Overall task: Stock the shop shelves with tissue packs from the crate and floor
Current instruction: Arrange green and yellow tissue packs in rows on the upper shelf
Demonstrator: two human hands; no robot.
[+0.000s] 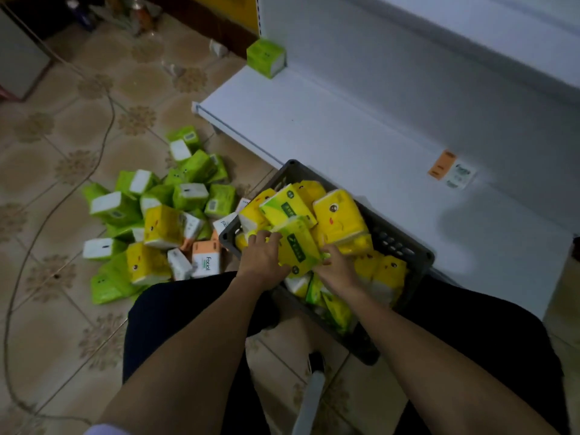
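A dark plastic crate (405,243) on the floor holds several yellow tissue packs. Both my hands are in it, around one yellow-green tissue pack (296,246). My left hand (262,257) grips its left side and my right hand (337,268) pinches its lower right edge. A pile of green, yellow and orange packs (150,221) lies on the floor left of the crate. One green pack (266,57) stands at the far left end of the white bottom shelf (345,120).
Two flat packets, orange and white (452,171), lie on the shelf beyond the crate. A cable (103,146) snakes across the patterned tile floor at the left. My knees flank the crate. Bottles and clutter stand at the far top left.
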